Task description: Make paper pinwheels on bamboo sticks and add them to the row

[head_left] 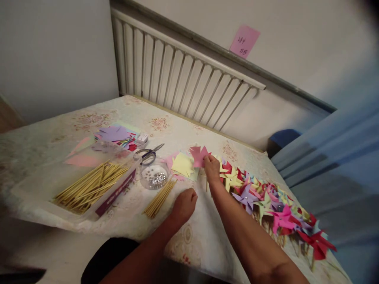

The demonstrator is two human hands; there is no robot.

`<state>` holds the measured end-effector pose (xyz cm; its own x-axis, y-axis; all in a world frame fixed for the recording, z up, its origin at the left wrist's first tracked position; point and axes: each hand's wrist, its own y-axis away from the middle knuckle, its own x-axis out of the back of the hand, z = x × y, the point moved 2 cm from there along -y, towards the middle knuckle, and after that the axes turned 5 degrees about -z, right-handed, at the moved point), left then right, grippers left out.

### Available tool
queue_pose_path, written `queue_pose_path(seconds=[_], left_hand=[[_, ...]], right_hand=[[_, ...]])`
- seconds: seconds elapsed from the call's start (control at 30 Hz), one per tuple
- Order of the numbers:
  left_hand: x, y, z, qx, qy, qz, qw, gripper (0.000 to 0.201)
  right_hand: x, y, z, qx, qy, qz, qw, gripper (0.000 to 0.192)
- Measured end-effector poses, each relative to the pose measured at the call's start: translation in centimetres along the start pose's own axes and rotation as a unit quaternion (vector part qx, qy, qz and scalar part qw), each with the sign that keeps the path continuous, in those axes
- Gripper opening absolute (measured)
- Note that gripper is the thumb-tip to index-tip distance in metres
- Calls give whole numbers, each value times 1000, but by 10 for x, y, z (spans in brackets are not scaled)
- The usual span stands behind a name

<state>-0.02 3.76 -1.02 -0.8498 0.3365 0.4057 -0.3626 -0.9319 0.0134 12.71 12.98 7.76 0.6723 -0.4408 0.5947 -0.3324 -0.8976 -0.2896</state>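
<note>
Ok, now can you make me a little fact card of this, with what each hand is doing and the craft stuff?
Right hand: holding pink cut paper
Left hand: curled, near a small stick bunch; can't tell if it holds anything
Paper pile: yellow on top
Round dish: small shiny pieces inside
Plastic box: many thin sticks inside
Scissors: behind the dish
Pinwheels: many colours, crowded together

Pink note [245,42] on wall [291,51] | two handwritten lines, top begins "2", rest unclear | purple box label [116,193] | illegible
</note>
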Motion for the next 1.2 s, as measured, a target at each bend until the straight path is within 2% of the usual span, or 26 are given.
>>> queue_pose_path(seconds=[0.07, 0.17, 0.27, 0.37, 0.5, 0.67, 0.9, 1.2], left_hand=[[1, -5, -5, 53, 174, -2, 983, 17], [8, -10, -6, 61, 382, 22, 922, 42], [14, -11, 0, 48, 500, 5, 865, 60], [15, -8, 8, 18, 544, -49, 837, 59], [10, -5, 10, -3, 529, -86, 844, 51], [4, -6, 2, -8, 493, -88, 866, 41], [6, -3, 2, 13, 427, -84, 900, 35], [3, 0, 1, 19, 403, -108, 908, 33]], right_hand=[[12, 15, 6, -20, -84, -10, 996, 28], [23, 42, 15, -84, -233, -53, 967, 24], [30, 71, 19, -139, -335, -87, 928, 25], [33, 98, 22, -175, -390, -101, 898, 26], [32, 124, 33, -214, -409, -114, 880, 28], [34, 141, 46, -216, -398, -124, 883, 27], [42, 147, 51, -205, -384, -120, 892, 28], [51, 145, 52, -218, -356, -68, 906, 29]])
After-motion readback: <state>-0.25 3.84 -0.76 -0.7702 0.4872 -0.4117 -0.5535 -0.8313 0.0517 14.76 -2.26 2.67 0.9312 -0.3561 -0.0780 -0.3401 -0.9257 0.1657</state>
